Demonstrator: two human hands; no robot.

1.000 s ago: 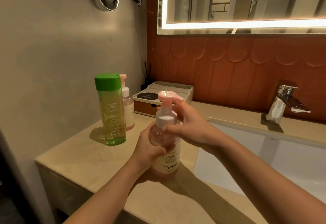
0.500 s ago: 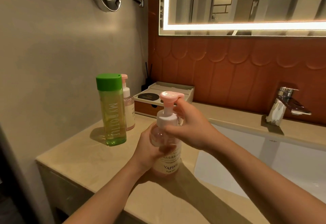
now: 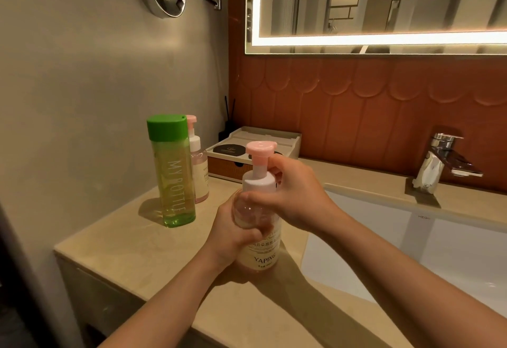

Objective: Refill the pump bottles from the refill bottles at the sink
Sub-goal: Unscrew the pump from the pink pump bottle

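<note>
Left hand (image 3: 233, 233) wraps the body of the near pump bottle (image 3: 264, 257), upright on the counter (image 3: 131, 251) just left of the basin. Right hand (image 3: 297, 199) grips its white collar (image 3: 259, 183). Looks near-empty, so probably light. Thin, slick plastic: twist at the collar, not the head. Green-capped refill bottle (image 3: 172, 172) stands far left, untouched.

two pump bottles (image 3: 262, 251) (image 3: 199, 172), one refill bottle (image 3: 172, 174)

Clear glossy plastic pump bottle (image 3: 260, 255) w/ matt pink pump head (image 3: 260, 148), polished chrome tap (image 3: 439, 161), smooth stone-look counter (image 3: 123, 243)
</note>
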